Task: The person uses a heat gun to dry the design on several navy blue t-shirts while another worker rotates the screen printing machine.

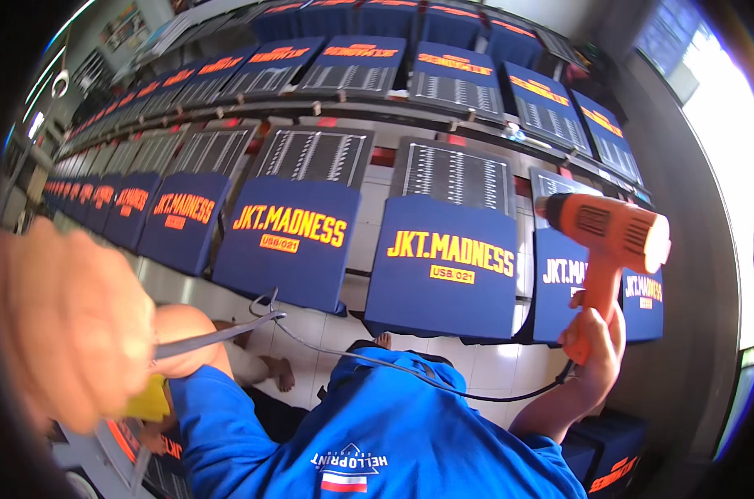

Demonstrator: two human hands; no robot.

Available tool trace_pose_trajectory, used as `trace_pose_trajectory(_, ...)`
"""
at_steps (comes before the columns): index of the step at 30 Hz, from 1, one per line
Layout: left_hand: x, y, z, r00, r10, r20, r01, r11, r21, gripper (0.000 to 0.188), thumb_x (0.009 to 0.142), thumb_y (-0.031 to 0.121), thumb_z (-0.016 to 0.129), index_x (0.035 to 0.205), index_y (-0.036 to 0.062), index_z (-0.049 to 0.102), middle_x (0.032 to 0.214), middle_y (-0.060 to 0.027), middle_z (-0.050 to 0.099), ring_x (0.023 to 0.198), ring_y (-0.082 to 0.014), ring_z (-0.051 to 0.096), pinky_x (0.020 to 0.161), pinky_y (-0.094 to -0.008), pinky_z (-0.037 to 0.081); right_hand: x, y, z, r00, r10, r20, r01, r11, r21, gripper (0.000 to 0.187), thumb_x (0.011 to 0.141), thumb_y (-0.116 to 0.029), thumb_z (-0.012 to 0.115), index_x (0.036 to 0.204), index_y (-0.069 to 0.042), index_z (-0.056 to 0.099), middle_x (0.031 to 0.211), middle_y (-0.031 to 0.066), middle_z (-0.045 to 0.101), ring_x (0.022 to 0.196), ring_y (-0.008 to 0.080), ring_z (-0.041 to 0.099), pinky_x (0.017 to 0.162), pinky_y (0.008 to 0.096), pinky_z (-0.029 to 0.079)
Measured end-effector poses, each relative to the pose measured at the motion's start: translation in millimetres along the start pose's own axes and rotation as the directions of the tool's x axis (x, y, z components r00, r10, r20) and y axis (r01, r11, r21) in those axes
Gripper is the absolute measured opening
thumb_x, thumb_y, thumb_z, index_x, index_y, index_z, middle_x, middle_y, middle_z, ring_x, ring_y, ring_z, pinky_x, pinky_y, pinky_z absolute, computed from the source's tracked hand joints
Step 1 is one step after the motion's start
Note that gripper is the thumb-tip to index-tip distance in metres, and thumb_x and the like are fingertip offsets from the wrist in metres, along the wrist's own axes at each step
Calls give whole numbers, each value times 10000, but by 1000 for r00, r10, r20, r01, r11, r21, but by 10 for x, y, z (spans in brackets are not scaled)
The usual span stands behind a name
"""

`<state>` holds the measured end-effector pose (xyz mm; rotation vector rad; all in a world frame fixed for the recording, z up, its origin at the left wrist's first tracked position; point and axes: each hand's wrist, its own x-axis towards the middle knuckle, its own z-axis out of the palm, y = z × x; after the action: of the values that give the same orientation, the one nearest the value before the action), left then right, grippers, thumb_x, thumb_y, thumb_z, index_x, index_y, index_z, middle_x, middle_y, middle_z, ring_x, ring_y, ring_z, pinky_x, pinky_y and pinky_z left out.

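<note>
My right hand [595, 337] is wrapped round the handle of an orange heat gun [606, 229], its dark nozzle facing left. The gun is held above a navy shirt [556, 312] with whitish lettering, stretched over a flat board. Close at the left edge, my left hand [78, 324] is a blurred fist gripping a dark power cord [327, 345]. The cord has a loose twist in front of me, then sags across my blue shirt to the gun. In front lie another navy shirt [443, 303] and its neighbour [281, 266], both with yellow-orange lettering.
Long rows of boards with navy printed shirts [448, 79] run behind on dark rails [369, 116]. A grey wall [693, 166] and bright window stand at the right. A bare foot [284, 374] and yellow cloth [150, 399] show at the lower left.
</note>
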<state>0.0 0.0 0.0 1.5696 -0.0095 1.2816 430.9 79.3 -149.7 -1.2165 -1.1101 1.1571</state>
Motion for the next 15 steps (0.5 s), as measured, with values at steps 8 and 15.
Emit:
trace_pose_trajectory(8, -774, -168, -34, 892, -214, -397, 241, 970, 18, 509, 1078, 361, 404, 890, -86, 561, 583, -193, 604, 358, -213, 518, 347, -318, 433, 780, 456, 1188, 775, 332, 538, -227, 940, -254, 419, 914, -239, 649, 1212, 48, 582, 935, 83, 658, 648, 120, 604, 598, 273, 521)
trace_pose_trajectory(15, -1447, -493, -138, 358, -111, -927, 503, 859, 92, 396, 1105, 304, 342, 932, -14, 502, 556, -89, 506, 336, -104, 405, 318, -227, 339, 1496, 1175, 2343, 483, 432, 761, -309, 898, -313, 331, 983, -284, 613, 1080, 33, 619, 805, 68, 634, 653, 130, 629, 577, 273, 510)
